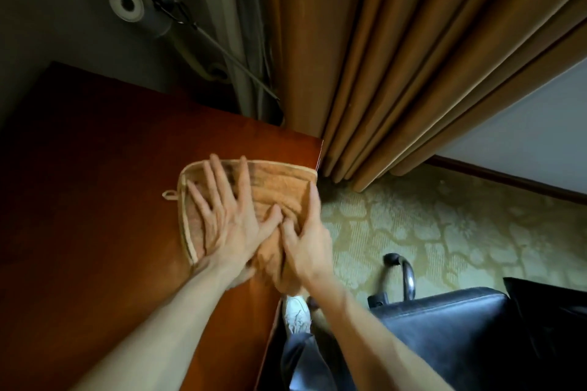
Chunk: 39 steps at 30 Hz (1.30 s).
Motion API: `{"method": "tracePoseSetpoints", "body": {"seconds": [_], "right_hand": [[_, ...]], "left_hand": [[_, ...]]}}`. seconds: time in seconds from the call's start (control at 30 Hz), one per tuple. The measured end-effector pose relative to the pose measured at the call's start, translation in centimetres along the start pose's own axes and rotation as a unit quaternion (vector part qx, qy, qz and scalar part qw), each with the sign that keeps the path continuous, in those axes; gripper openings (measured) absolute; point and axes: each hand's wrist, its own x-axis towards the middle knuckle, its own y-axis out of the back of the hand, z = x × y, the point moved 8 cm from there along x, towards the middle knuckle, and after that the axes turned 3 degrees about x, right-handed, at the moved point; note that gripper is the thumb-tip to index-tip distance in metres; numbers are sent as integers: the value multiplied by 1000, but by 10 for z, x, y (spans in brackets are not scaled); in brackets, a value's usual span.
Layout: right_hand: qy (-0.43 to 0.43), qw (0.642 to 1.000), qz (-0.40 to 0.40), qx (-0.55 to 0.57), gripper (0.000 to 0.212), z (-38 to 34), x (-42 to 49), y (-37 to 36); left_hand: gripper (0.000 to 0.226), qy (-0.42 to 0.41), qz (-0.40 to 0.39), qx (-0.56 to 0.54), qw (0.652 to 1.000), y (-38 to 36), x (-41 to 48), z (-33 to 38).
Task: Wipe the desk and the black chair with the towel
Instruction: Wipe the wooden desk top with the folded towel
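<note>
Bare surface is stretching across the glossy reddish-brown wooden worktop (95, 184), left of the tan terry towel (279, 184) lying at its right edge. Pleated ochre curtains (397, 57) are hanging just beside the far right corner, and a grey jointed metal arm (149, 19) is crowding the far edge. A black leather chair (444, 327) is standing near the right side, pale patterned carpet (428, 216) between

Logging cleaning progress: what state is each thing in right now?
towel, folded, flat on desk near its corner
left hand, fingers spread, pressing towel
right hand, gripping towel at desk edge
desk, glossy, towel on it
chair, untouched, beside desk
curtain, hanging in folds to floor
</note>
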Motion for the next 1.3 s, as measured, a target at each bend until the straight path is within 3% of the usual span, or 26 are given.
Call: {"method": "tracePoseSetpoints", "body": {"seconds": [0.03,0.07,0.2,0.3,0.37,0.43,0.47,0.5,0.57,0.63,0.7,0.83,0.93,1.0,1.1,1.2,1.3], "right_hand": [[-6,997,-73,22,77,-8,41,74],[6,1000,-21,6,75,-10,49,100],[16,998,-16,-55,71,-32,94,157],[27,997,50,-54,72,-36,112,208],[23,993,102,-61,74,-37,112,242],[26,989,104,-105,76,-36,97,260],[36,986,92,-133,76,-38,91,265],[43,984,79,-156,73,-38,87,268],[70,976,50,-202,48,-43,79,270],[87,961,2,-263,21,-52,74,262],[58,964,-31,-258,24,-62,69,254],[138,966,-32,-216,70,-122,38,217],[216,954,-69,-197,65,-177,1,160],[258,950,-95,-150,60,-207,-29,129],[309,931,-183,-70,51,-244,-83,90],[291,903,-314,-49,52,-262,-147,43],[266,878,-394,-58,56,-262,-217,-2]], "left_hand": [[106,13,8,11,1000,-4,11,8],[104,25,-29,2,999,-4,21,21],[96,13,-49,-49,998,-4,55,87],[94,-42,-85,-137,986,-3,58,147],[84,-69,-232,-293,925,-12,40,194],[82,-33,-419,-437,796,-18,1,225],[86,-29,-442,-481,757,-19,-12,234],[83,-36,-453,-490,744,-24,-23,236],[73,-49,-459,-440,770,-27,-35,215],[79,-31,-472,-401,784,-24,-46,178],[82,5,-461,-394,795,-16,-52,133],[69,70,-395,-423,812,17,-58,54],[62,86,-333,-397,851,53,-64,4],[69,133,-275,-422,853,75,-77,-37],[80,230,-184,-494,818,101,-118,-97],[58,310,-97,-607,726,117,-181,-147],[82,369,-37,-642,671,116,-259,-203]]}}
